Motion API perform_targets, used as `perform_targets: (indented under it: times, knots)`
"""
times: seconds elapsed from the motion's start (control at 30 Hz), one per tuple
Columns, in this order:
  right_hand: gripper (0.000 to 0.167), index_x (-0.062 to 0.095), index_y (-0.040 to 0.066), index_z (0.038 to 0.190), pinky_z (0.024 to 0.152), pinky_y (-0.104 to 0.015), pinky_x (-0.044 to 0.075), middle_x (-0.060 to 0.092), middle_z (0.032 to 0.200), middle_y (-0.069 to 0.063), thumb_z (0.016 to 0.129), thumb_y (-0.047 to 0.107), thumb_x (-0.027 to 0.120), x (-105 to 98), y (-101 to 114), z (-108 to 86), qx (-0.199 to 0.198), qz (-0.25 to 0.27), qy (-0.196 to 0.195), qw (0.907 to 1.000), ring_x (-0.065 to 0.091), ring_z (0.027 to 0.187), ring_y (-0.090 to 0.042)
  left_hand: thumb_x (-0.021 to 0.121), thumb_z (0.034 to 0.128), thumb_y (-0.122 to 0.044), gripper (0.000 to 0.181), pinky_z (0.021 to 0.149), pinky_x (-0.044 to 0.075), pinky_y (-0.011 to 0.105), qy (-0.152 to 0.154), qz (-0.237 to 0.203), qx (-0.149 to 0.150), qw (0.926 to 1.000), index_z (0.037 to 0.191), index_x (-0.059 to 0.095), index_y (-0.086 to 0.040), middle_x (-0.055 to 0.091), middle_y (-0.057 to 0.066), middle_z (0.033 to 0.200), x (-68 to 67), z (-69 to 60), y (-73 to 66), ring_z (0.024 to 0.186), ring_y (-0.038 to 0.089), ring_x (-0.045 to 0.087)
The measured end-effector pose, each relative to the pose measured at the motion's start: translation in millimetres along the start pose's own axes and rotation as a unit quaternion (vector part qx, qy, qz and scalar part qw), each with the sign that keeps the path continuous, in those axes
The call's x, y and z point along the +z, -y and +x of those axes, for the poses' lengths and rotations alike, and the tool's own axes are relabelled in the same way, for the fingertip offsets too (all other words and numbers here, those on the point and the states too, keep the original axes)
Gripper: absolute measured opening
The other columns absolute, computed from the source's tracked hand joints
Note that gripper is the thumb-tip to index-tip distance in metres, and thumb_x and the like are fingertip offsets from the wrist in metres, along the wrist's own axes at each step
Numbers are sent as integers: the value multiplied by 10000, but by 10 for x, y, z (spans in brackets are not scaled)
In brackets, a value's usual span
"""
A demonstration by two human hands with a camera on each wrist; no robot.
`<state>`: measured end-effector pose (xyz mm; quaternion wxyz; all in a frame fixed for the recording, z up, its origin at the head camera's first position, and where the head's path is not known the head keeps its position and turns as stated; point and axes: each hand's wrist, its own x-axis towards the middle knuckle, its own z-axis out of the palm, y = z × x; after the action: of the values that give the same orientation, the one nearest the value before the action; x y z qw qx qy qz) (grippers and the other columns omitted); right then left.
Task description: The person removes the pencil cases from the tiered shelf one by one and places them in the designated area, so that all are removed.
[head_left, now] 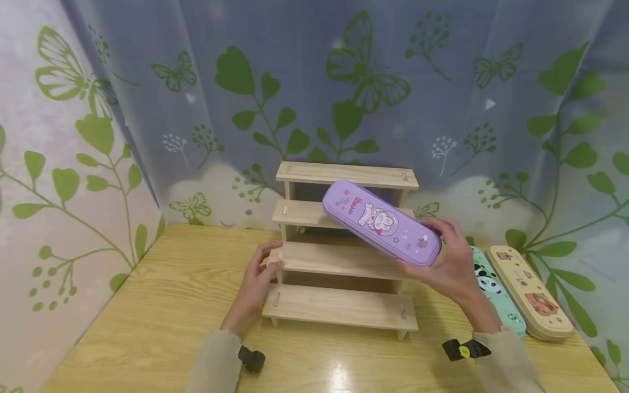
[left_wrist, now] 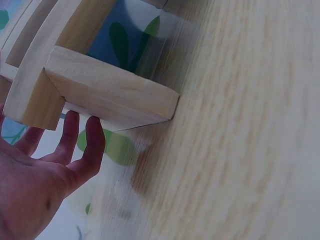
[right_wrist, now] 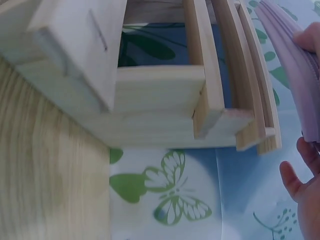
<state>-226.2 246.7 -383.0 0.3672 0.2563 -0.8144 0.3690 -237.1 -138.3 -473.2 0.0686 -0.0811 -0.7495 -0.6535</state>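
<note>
A purple pencil case (head_left: pixel 361 226) with a cartoon bunny on its lid is held by my right hand (head_left: pixel 451 267), which grips it by its right end. It is tilted in the air before the upper tiers of a stepped wooden shelf (head_left: pixel 339 307). In the right wrist view the case's zipped side (right_wrist: pixel 292 65) shows, with part of the hand cut off by the frame edge. My left hand (head_left: pixel 256 278) holds the left end of the shelf's second tier from the bottom, and its fingertips (left_wrist: pixel 94 125) touch the side of the wood.
To the right on the wooden table (head_left: pixel 162 327) lie a green panda pencil case (head_left: pixel 496 292) and a cream pencil case (head_left: pixel 533 295), side by side. A patterned curtain (head_left: pixel 304 82) hangs close behind the shelf and along both sides.
</note>
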Motion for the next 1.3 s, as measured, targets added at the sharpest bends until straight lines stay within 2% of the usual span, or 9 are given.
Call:
perform_targets:
  times: [0.3, 0.47, 0.63, 0.73, 0.8, 0.93, 1.13, 1.3]
  knots:
    - [874, 593, -126, 1254, 910, -69, 371, 567, 1155, -285, 496, 178, 905, -258, -112, -261, 16, -207, -381, 9991, 460, 1075, 36, 563, 1008, -132, 424, 868, 603, 419, 17, -29, 34, 10000, 1427, 517, -174, 506, 161, 1428, -8, -6, 38, 1020, 230, 639]
    - [870, 601, -178, 1202, 877, -69, 374, 561, 1106, -303, 564, 351, 867, -373, -147, -349, -20, -140, -829, 9965, 459, 1060, 43, 558, 1015, -138, 415, 865, 592, 390, -1, 3, 6, 10000, 1424, 519, -194, 489, 144, 1451, -9, -9, 36, 1038, 247, 635]
    - [903, 606, -184, 1175, 887, -71, 362, 574, 1099, -245, 607, 478, 839, -490, -158, -432, 114, -334, -1091, 9934, 450, 1076, 52, 556, 1017, -148, 416, 880, 586, 403, 27, 45, 25, 10000, 1429, 515, -197, 451, 144, 1499, -8, 0, 31, 1060, 270, 630]
    - [876, 615, -176, 1175, 906, -69, 363, 587, 1110, -177, 577, 414, 865, -572, -168, -495, 223, -386, -1139, 9925, 457, 1083, 52, 559, 1015, -143, 423, 879, 591, 417, 49, -17, 32, 10000, 1433, 513, -186, 456, 152, 1491, -6, 4, 24, 1052, 265, 631]
    - [862, 620, -164, 1185, 917, -56, 374, 588, 1136, -57, 540, 342, 887, -624, -183, -541, 324, -373, -1163, 9920, 462, 1081, 52, 560, 1014, -136, 424, 879, 596, 434, 58, -59, 36, 10000, 1433, 513, -178, 468, 159, 1472, -4, 6, 22, 1046, 256, 632]
    - [849, 638, -143, 1204, 891, -52, 389, 553, 1197, 103, 493, 240, 902, -704, -242, -619, 386, -377, -1321, 9898, 471, 1067, 38, 563, 1010, -118, 424, 885, 602, 474, 32, -105, 28, 9999, 1428, 518, -170, 490, 164, 1440, -4, 11, 25, 1036, 251, 641]
    - [861, 635, -131, 1231, 828, -50, 386, 508, 1192, 206, 466, 165, 900, -775, -304, -744, 610, -563, -1443, 9861, 471, 1011, 69, 560, 1010, -110, 412, 876, 606, 468, -21, -89, 29, 10000, 1416, 525, -168, 502, 157, 1428, -3, 17, 17, 1030, 241, 649]
    - [851, 619, -132, 1234, 811, -63, 340, 437, 1150, 304, 459, 94, 889, -797, -306, -858, 1139, -1051, -1538, 9759, 422, 985, 127, 564, 1011, -113, 407, 879, 601, 477, -13, -86, 31, 10000, 1412, 529, -169, 506, 156, 1431, 0, 14, 5, 1048, 258, 646]
